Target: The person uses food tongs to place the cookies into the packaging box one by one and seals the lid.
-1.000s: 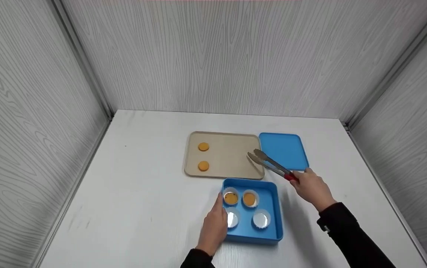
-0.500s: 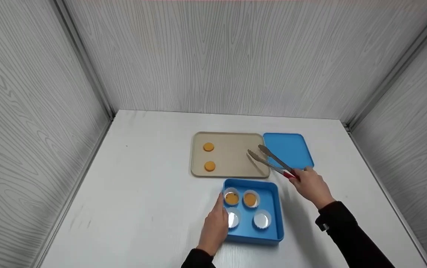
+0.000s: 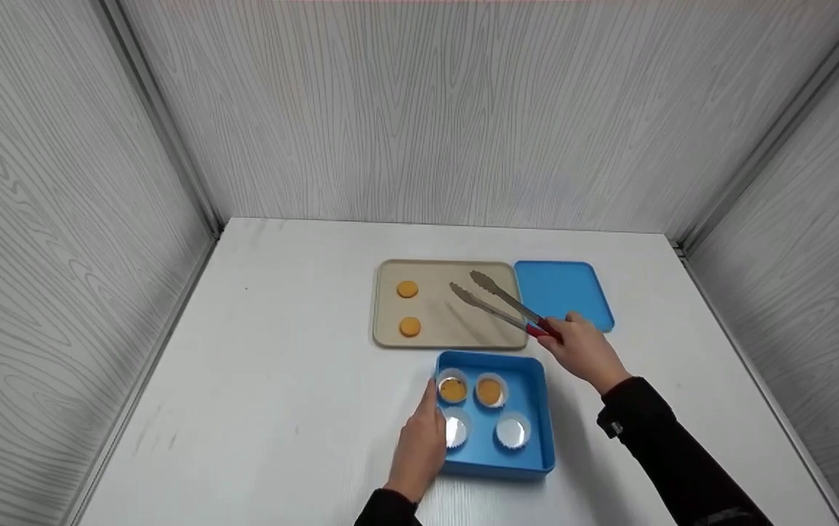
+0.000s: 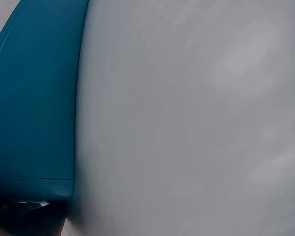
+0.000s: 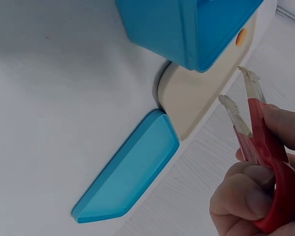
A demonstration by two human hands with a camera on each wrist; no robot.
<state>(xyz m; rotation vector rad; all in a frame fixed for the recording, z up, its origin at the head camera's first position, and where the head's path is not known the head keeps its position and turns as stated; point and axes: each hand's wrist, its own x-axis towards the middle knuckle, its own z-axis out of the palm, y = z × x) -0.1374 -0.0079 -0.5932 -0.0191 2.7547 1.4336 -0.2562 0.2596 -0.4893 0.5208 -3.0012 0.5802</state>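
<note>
Gripping slim metal tongs (image 3: 489,308) with scalloped ends and red handles in the right hand (image 3: 582,352), with the fingers (image 5: 240,194) clamped round the red part. Reaching from those fingers up and to the left, over the right part of a flat beige rectangular tray (image 3: 438,314), with the two tips spread apart above it. Lying on the tray well left of the right-hand fingers, beyond the tips: two flat round orange discs (image 3: 410,326), one behind the other. Touching the left wall of an open, square, bright blue box (image 3: 496,468) with the left hand (image 3: 418,447); unable to tell whether its mostly hidden fingers curl or lie straight. Set inside the box, just right of the left-hand fingers: four white fluted cups (image 3: 513,432) in two rows, with orange rounds (image 3: 490,392) in the far pair. Placed just beyond the right-hand fingers and beside the tray's right edge: a flat blue rectangular lid (image 3: 566,292) with a raised rim. Resting on a white tabletop (image 3: 281,365), with grey wood-grain panels (image 3: 419,117) behind and black sleeves (image 3: 653,427) at both wrists.
</note>
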